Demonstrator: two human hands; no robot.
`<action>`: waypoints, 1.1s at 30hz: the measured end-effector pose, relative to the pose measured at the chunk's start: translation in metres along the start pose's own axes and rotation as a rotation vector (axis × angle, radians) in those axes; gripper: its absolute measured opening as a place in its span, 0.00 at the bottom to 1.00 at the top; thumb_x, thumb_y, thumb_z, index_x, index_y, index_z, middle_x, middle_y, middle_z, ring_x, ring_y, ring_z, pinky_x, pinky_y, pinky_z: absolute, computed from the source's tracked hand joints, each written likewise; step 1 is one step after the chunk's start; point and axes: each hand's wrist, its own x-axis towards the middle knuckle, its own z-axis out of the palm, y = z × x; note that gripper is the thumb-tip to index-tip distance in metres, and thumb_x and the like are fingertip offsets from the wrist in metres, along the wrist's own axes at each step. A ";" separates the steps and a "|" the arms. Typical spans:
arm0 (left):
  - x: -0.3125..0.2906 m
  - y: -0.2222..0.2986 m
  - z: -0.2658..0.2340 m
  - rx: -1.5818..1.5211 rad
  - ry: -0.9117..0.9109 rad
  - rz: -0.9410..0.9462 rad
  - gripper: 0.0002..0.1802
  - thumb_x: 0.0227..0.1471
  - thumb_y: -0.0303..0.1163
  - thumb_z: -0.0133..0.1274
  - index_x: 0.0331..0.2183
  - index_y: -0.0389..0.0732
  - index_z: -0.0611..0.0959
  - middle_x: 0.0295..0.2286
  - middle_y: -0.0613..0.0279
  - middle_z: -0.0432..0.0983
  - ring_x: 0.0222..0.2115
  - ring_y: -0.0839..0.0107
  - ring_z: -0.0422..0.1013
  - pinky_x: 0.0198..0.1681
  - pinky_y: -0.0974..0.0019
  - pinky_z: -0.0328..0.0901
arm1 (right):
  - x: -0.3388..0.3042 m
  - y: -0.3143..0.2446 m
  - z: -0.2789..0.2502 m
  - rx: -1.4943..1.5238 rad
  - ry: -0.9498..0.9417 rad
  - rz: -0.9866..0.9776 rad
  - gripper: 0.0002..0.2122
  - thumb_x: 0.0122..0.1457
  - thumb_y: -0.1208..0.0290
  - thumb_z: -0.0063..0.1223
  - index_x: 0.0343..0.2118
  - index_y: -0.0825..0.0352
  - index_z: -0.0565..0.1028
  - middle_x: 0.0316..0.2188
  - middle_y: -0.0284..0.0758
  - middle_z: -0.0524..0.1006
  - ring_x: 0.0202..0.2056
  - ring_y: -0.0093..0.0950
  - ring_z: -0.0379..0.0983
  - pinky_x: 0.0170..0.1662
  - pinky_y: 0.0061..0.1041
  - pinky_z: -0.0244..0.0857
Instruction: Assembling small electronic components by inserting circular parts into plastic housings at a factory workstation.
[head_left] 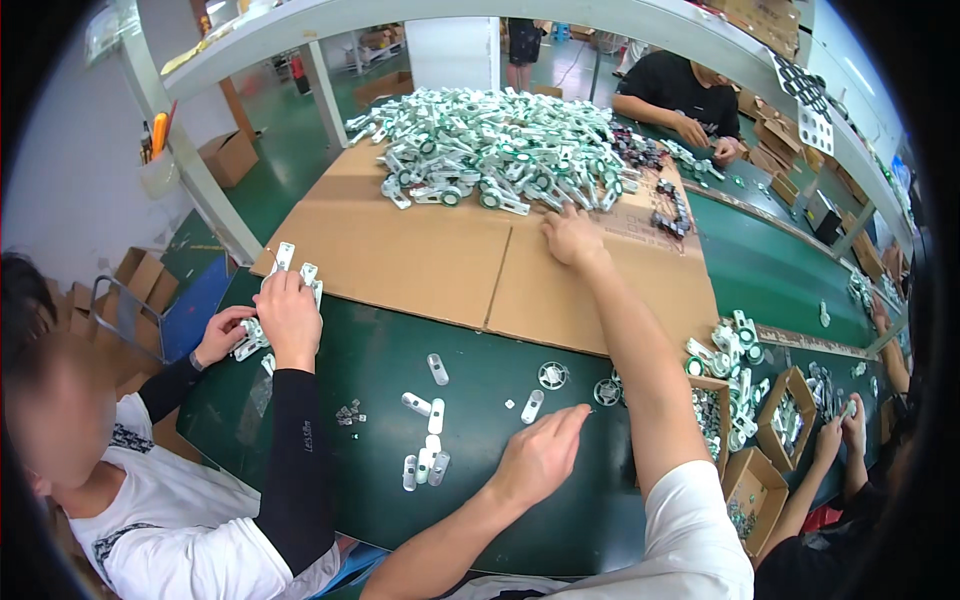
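My right hand (574, 238) reaches far forward over the cardboard, its fingers stretched out and slightly apart at the near edge of a large pile of white-and-green plastic parts (500, 150). Nothing shows held in it. Low over the green table, my left hand (545, 455) is closed, thumb and fingers pinched together; a tiny tip shows at the fingertips, too small to name. Just beyond it lie an oval grey-white plastic casing (532, 406) and two round spoked white rings, one (552, 375) to the left of the other (607, 391).
More oval casings (436, 415) and small metal pieces (350, 412) lie to the left. A flat cardboard sheet (420, 255) bears the pile. Boxes of parts (755, 490) stand at right. Co-workers' hands (290, 315) work at left, right and the far side. A shelf frame (190, 150) rises at left.
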 end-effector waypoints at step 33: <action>0.001 0.025 0.003 -0.191 0.091 0.095 0.13 0.54 0.16 0.51 0.43 0.32 0.79 0.35 0.52 0.81 0.33 0.68 0.79 0.38 0.70 0.72 | -0.344 -0.008 -0.046 0.534 0.083 -0.291 0.10 0.57 0.71 0.54 0.40 0.68 0.73 0.35 0.44 0.77 0.37 0.45 0.75 0.40 0.42 0.71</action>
